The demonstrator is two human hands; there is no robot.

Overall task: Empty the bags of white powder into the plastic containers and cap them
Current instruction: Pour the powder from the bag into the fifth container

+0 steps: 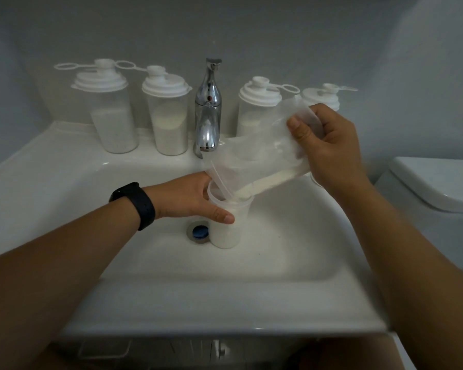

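While powder slides down, the right hand (329,145) grips the tilted bag (262,156) just right of the tap (207,116), its mouth in the cup (229,222) below, which the left hand (190,198) clasps. Pouring's underway; next, shake out the remainder, then cap.

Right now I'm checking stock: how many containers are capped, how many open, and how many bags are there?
Capped containers: 4
Open container: 1, held by the left hand
Bag: 1, held by the right hand
Total: 6
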